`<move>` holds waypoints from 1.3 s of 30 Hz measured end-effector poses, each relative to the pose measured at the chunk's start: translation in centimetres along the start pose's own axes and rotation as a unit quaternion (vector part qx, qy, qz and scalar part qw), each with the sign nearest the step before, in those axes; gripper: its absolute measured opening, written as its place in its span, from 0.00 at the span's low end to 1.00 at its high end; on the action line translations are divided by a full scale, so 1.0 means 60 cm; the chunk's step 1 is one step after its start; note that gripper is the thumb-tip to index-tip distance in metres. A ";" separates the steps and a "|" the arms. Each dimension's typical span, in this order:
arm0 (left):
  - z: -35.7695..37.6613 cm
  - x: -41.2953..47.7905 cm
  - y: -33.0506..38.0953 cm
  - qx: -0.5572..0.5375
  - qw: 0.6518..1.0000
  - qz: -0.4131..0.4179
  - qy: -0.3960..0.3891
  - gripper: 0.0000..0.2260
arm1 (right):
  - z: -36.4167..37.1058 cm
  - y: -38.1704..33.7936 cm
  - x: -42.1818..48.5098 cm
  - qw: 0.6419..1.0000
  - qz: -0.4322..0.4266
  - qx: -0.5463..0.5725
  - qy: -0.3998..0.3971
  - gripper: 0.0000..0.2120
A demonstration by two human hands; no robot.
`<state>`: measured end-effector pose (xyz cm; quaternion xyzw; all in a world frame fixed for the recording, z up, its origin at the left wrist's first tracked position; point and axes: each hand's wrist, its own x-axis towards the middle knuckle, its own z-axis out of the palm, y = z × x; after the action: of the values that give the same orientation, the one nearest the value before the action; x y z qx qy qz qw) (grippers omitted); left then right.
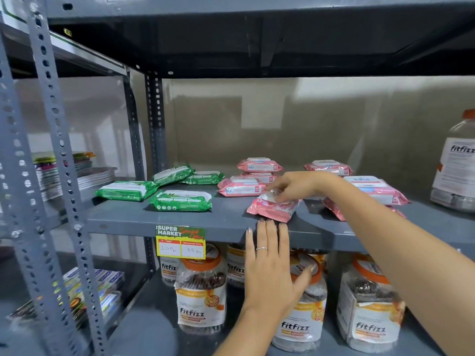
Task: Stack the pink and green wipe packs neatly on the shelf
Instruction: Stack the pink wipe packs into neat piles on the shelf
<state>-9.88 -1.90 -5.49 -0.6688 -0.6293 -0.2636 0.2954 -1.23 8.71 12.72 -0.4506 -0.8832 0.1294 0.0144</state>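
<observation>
At the shelf (180, 222) edge, the right hand (298, 186) pinched a tilted pink pack (272, 209) overhanging the lip, the left hand (270, 263) flat and empty below; a loose grip could drop it onto the jars (200, 291).

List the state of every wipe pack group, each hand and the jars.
Green wipe packs: four, scattered, unstacked.
Pink wipe packs: mostly loose, one pair stacked at back.
Front pink pack: tilted at shelf edge.
Right hand: gripping front pink pack.
Left hand: open, at shelf edge.
Fitfizz jars: upright, lidded.
</observation>
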 end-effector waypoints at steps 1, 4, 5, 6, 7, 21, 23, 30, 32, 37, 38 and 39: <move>0.000 0.000 0.000 0.002 1.000 -0.001 -0.004 0.39 | 0.003 -0.001 0.002 1.000 -0.002 -0.015 0.016 0.24; 0.000 0.000 0.002 0.009 1.000 -0.005 -0.013 0.39 | 0.017 -0.009 0.017 0.987 0.020 -0.130 0.087 0.26; 0.001 0.000 0.002 0.012 1.000 -0.006 -0.015 0.39 | 0.026 -0.013 0.023 0.978 0.036 -0.166 0.119 0.29; 0.001 -0.001 0.003 0.015 1.000 -0.007 -0.017 0.39 | 0.035 -0.016 0.029 0.968 0.049 -0.191 0.156 0.31; 0.002 -0.001 0.003 0.017 1.000 -0.008 -0.017 0.39 | 0.045 -0.018 0.034 0.959 0.057 -0.204 0.189 0.33; 0.004 0.000 -0.001 0.007 1.000 -0.006 0.009 0.38 | -0.001 -0.024 0.090 0.970 0.036 -0.070 0.231 0.38; 0.005 0.001 -0.003 0.007 1.000 -0.005 0.015 0.38 | -0.013 -0.026 0.128 0.983 0.003 -0.030 0.183 0.31; 0.005 -0.002 -0.014 -0.009 1.000 0.001 0.015 0.36 | -0.011 -0.028 0.209 0.998 -0.012 -0.063 0.007 0.31; 0.007 -0.002 -0.015 -0.010 1.000 0.006 0.019 0.35 | -0.007 -0.030 0.221 0.999 -0.026 -0.036 0.005 0.29; 0.011 -0.002 -0.016 -0.007 1.000 0.019 0.015 0.36 | -0.020 -0.028 0.218 0.995 -0.076 0.029 0.051 0.27; 0.013 -0.003 -0.016 -0.003 1.000 0.018 0.015 0.35 | -0.032 -0.029 0.211 0.995 -0.079 0.037 0.055 0.27; 0.014 -0.002 -0.017 0.001 1.000 0.016 0.015 0.35 | -0.046 -0.030 0.202 0.994 -0.083 0.043 0.059 0.27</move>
<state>-10.92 -1.37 -6.09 -0.6747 -0.6139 -0.2682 0.3098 -9.45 18.03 14.74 -0.3813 -0.9089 0.1387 0.0965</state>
